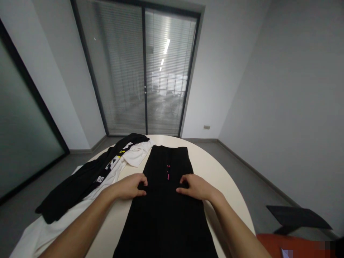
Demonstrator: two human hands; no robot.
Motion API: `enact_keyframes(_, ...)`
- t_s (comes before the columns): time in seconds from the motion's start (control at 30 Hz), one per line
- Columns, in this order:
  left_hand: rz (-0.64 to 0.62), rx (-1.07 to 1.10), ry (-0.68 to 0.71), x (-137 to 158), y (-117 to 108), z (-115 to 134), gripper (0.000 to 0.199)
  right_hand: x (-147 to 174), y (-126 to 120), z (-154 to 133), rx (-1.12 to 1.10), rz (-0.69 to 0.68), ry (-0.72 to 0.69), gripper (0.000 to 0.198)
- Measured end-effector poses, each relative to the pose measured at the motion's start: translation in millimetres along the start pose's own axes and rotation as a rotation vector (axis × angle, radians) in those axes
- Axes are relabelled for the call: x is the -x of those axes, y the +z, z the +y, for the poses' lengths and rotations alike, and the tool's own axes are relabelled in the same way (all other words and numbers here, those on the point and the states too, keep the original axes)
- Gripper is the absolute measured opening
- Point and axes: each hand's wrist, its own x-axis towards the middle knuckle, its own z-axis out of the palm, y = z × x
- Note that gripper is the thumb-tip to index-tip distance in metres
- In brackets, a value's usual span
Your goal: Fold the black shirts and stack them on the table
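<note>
Thumbs and fingers of our L hand (131,185) and R hand (197,186) curl w/ a small gap on the black cloth (168,215), but we can't tell if they pinch it. It lies in front of us on the round table (220,179), and it could bunch up if one hand pulls more. We can't see its near end b/c the view stops, & the pink marks (168,172) are too small to read.

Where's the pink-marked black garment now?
Head view, centre: the black garment lies on the table beneath the left hand and right hand, right of the white garment.
</note>
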Motion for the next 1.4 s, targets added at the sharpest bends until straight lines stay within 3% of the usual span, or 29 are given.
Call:
enact_keyframes(0.13, -0.018, 0.071, 0.074, -1.9, -1.9, 4.3, 0.017, 3.5, -1.2, 2.3, -0.04, -0.048, -0.017, 0.037)
enact_keyframes(0.3, 0.102, 0.269, 0.095, -4.2, -6.1, 7.6, 0.022, 8.9, -10.0, 3.0, -0.174, -0.048, -0.162, 0.023)
enact_keyframes(0.4, 0.277, 0.355, 0.055, -9.5, -6.4, 7.5, 0.03, 8.4, -18.2, 5.8, -0.233, 0.088, -0.186, 0.022)
enact_keyframes(0.5, 0.489, 0.494, 0.045, -22.3, 1.7, 5.0, 0.041, 2.3, -21.2, 11.0, -0.132, 0.293, -0.12, 0.025)
enact_keyframes(0.6, 0.484, 0.616, 0.053, -38.6, 19.3, -4.4, 0.055, -7.4, -13.1, 19.2, 0.013, 0.364, -0.097, 0.027)
enact_keyframes(0.73, 0.478, 0.476, 0.084, -50.0, 40.1, -22.6, 0.062, -18.4, 6.6, 32.7, 0.034, 0.26, -0.061, 0.033)
enact_keyframes(0.83, 0.523, 0.355, 0.1, -49.5, 41.7, -26.7, 0.056, -23.0, 13.7, 39.0, -0.017, 0.258, -0.084, 0.03)
enact_keyframes(0.97, 0.681, 0.385, 0.176, -52.0, 33.8, -20.9, 0.041, -27.2, 9.9, 39.0, -0.068, 0.442, -0.167, 0.025)
enact_keyframes(1.07, 0.782, 0.469, 0.156, -59.5, 34.1, -24.9, 0.042, -31.7, 10.6, 40.6, -0.016, 0.592, -0.151, 0.025)
enact_keyframes(1.17, 0.722, 0.474, 0.018, -64.8, 42.1, -37.8, 0.053, -36.8, 19.6, 49.1, 0.044, 0.556, -0.05, 0.031)
enact_keyframes(1.27, 0.644, 0.418, -0.022, -63.4, 48.6, -44.9, 0.062, -39.6, 27.7, 59.0, 0.04, 0.465, 0.067, 0.037)
enact_keyframes(1.4, 0.655, 0.198, -0.069, -52.5, 45.5, -34.1, 0.054, -36.2, 24.6, 62.0, -0.023, 0.423, 0.169, 0.041)
